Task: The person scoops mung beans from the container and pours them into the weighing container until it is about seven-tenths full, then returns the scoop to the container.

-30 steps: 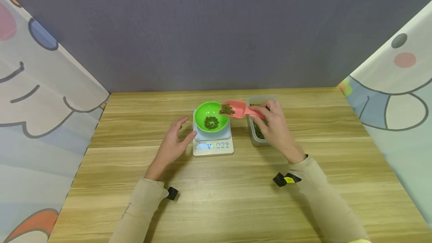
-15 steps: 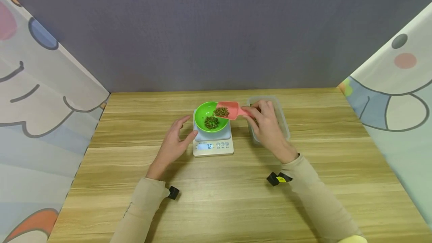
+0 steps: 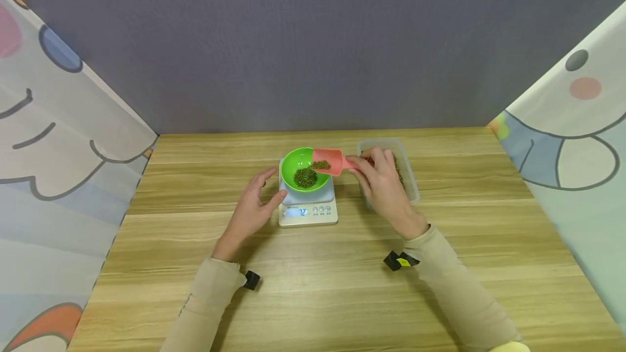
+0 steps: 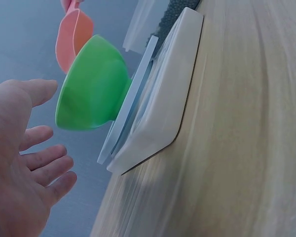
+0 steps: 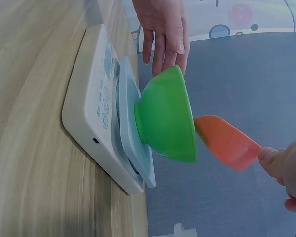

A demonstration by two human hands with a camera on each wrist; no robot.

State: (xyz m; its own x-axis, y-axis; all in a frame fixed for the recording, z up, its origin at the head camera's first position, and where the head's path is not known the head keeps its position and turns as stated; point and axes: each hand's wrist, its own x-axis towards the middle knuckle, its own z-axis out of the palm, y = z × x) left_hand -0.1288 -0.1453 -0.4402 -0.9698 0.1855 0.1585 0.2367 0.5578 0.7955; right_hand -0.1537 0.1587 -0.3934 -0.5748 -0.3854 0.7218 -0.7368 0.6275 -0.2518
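A pinkish-red scoop [image 3: 335,160] with small green beans in it tilts over the right rim of a green bowl [image 3: 290,168]. My right hand [image 3: 385,185] pinches the scoop's handle between thumb and fingers. Beans [image 3: 305,178] lie in the bottom of the bowl, which stands on the platform of a white kitchen scale [image 3: 309,215]; the display reads about 7.2. To the left of the bowl, my left hand [image 3: 250,205] is held with relaxed, spread fingers and grips nothing. In the left wrist view, the scoop's lip [image 4: 69,59] overlaps the rim of the bowl.
A clear plastic container [image 3: 409,170] with more green beans stands right of the scale, partly hidden under my right hand. All of this rests on a wood-grain table [image 3: 313,287]. A grey wall [image 3: 313,42] rises behind, with cartoon-printed panels at both sides.
My right hand has moved left with the scoop and tilted it over the bowl. The scoop holds fewer beans and the bowl's pile has grown. My left hand stays nearly still.
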